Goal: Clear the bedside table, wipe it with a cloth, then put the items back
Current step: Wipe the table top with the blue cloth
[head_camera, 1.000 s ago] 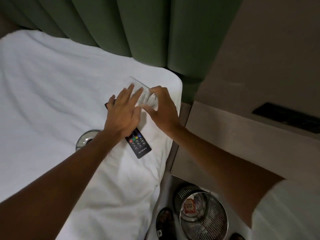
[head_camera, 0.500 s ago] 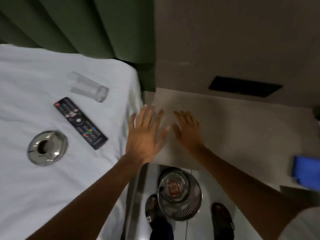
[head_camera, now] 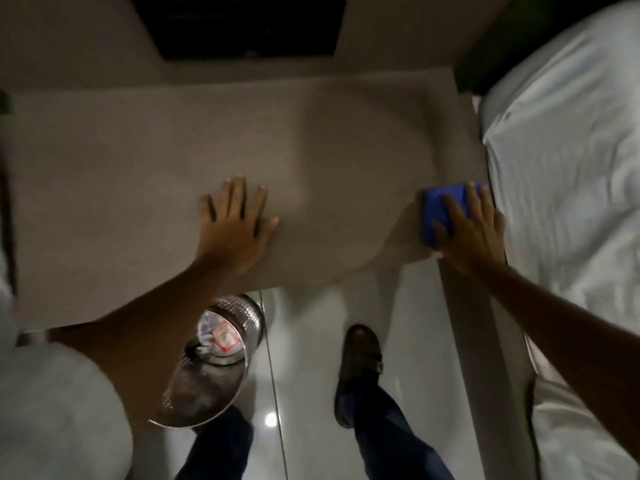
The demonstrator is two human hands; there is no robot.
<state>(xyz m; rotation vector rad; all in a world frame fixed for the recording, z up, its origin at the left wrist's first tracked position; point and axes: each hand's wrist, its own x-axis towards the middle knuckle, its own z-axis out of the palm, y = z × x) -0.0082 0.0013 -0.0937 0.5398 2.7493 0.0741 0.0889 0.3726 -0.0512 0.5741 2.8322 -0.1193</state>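
The beige bedside table [head_camera: 138, 168] fills the middle of the view and its top is bare. My left hand [head_camera: 235, 226] lies flat on it near the front edge, fingers spread, holding nothing. A folded blue cloth [head_camera: 438, 209] sits at the table's right end, beside the bed. My right hand [head_camera: 471, 233] is laid over the cloth, fingers across it, pressing it onto the table. The glass, remote and ashtray are out of view.
A bed with a white sheet [head_camera: 571, 168] runs along the right side. Under the table's front edge stands a metal mesh bin [head_camera: 221, 358] holding some litter. My shoe [head_camera: 360, 368] is on the glossy floor. A dark panel [head_camera: 242, 26] is set in the wall behind.
The view has swung right, away from the bed with the glass, remote and ashtray. My left hand settled flat on the table, and my right hand reached right onto the blue cloth.
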